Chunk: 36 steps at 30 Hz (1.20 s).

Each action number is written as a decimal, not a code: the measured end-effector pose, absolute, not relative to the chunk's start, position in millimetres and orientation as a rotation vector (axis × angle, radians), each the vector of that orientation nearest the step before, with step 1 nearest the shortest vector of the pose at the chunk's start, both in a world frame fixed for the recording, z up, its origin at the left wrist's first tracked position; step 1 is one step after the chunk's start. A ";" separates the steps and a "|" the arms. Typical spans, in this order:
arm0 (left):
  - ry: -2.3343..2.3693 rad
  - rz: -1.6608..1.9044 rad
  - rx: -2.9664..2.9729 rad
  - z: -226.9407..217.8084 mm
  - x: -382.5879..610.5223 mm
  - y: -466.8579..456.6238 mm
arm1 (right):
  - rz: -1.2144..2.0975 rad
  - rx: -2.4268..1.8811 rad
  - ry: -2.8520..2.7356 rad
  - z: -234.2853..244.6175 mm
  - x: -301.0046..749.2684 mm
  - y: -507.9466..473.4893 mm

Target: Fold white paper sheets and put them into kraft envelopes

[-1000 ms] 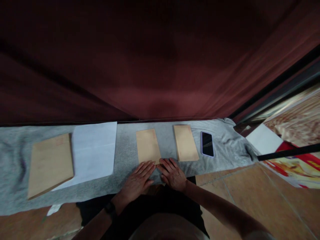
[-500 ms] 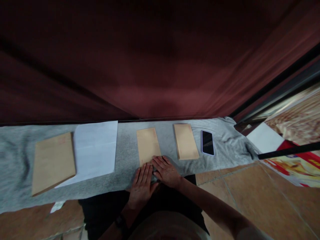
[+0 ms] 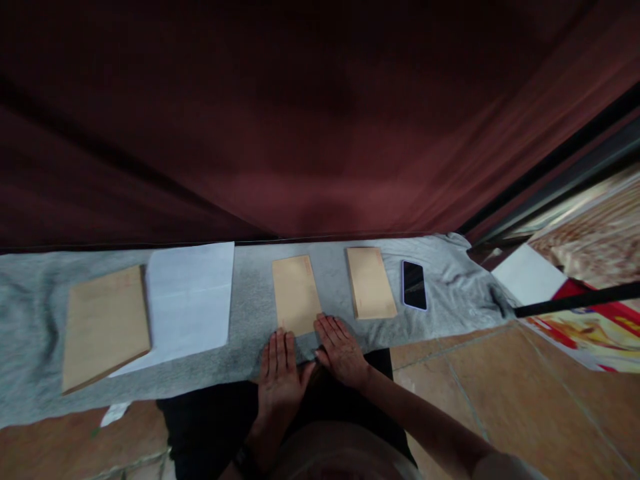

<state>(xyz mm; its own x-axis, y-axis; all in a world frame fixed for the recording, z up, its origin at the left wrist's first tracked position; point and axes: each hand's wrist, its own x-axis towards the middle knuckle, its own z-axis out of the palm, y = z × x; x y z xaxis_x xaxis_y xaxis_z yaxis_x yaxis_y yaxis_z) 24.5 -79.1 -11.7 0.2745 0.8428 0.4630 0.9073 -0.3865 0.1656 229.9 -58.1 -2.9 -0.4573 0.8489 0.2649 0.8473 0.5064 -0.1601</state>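
Observation:
A tan paper envelope [image 3: 296, 293] lies flat on the grey cloth [image 3: 253, 287] in front of me. At its lower left corner rests my left hand [image 3: 281, 373], palm down with the fingers stretched out and the thumb apart. My right hand [image 3: 343, 350] lies flat by the lower right corner, fingertips at the envelope's edge. Neither hand grips anything. To the right sits a stack of similar tan envelopes [image 3: 373, 283], and beyond it a phone [image 3: 414, 285] with a purple case.
A larger stack of brown envelopes [image 3: 107, 327] overlaps white paper sheets [image 3: 193, 300] on the left. Dark red fabric [image 3: 320, 147] rises behind the cloth. A colourful printed box [image 3: 590, 327] and a black bar [image 3: 575, 301] are at the right, above the tiled floor [image 3: 525, 393].
My hands have moved apart, from near the middle of the envelope's lower edge out to its two lower corners. The envelope stays in about the same place.

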 end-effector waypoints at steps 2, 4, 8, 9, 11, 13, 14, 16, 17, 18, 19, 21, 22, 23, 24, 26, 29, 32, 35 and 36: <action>-1.700 -0.765 -2.371 -11.0 29.4 -79.8 | 0.009 -1.443 -2.418 -2.5 227.9 -61.4; -1.712 -0.768 -2.365 -10.3 31.8 -78.8 | 0.031 -1.464 -2.390 -0.9 225.7 -62.5; -1.620 -0.702 -2.480 -10.7 29.6 -73.5 | 0.122 -1.481 -2.325 4.4 224.3 -60.3; -1.567 -0.674 -2.526 -11.3 28.6 -72.2 | 0.146 -1.474 -2.315 5.9 225.1 -59.3; -1.465 -0.625 -2.592 -12.4 27.1 -69.7 | 0.196 -1.458 -2.300 9.0 227.9 -56.6; -1.418 -0.592 -2.616 -12.8 27.0 -67.6 | 0.254 -1.442 -2.286 11.6 231.7 -51.8; -1.417 -0.583 -2.620 -12.6 27.5 -66.5 | 0.284 -1.433 -2.277 12.7 233.5 -48.2; -1.445 -0.564 -2.631 -12.0 29.6 -64.6 | 0.327 -1.417 -2.260 13.7 235.6 -38.4; -1.461 -0.556 -2.634 -11.9 30.8 -63.7 | 0.333 -1.413 -2.255 13.5 235.7 -32.4; -1.474 -0.551 -2.634 -12.0 32.0 -62.9 | 0.328 -1.416 -2.257 13.0 235.0 -25.8; -1.482 -0.548 -2.633 -12.5 32.9 -62.3 | 0.313 -1.425 -2.267 12.1 233.5 -18.8; -1.473 -0.545 -2.630 -14.0 33.6 -61.6 | 0.272 -1.452 -2.309 9.6 228.6 -3.9; -1.457 -0.544 -2.632 -14.6 33.5 -61.5 | 0.252 -1.467 -2.331 8.1 225.5 4.1; -1.439 -0.541 -2.635 -14.9 33.2 -61.3 | 0.236 -1.484 -2.347 6.5 222.3 12.5; -1.420 -0.538 -2.638 -14.6 32.8 -61.0 | 0.222 -1.504 -2.352 5.0 219.0 21.4; -1.400 -0.531 -2.636 -11.8 33.1 -60.2 | 0.203 -1.552 -2.336 2.0 212.6 40.6; -1.464 -0.512 -2.632 -2.6 37.9 -57.9 | 0.197 -1.636 -2.300 -1.6 204.3 70.9; -1.555 -0.499 -2.627 7.4 45.7 -55.8 | 0.190 -1.708 -2.272 -3.2 197.6 97.5; -1.582 -0.503 -2.620 12.9 50.5 -55.0 | 0.191 -1.746 -2.256 -2.3 192.7 115.7; -1.583 -0.505 -2.624 13.5 51.1 -55.1 | 0.193 -1.761 -2.251 -1.5 191.3 119.6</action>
<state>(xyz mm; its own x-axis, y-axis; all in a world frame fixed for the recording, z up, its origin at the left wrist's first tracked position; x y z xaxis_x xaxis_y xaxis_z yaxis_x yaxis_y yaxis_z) 51.1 -55.1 13.5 0.4280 0.8550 0.2928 0.8666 -0.4802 0.1353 191.3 119.6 -1.5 -0.2207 0.9661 0.1337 0.9292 0.2499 -0.2722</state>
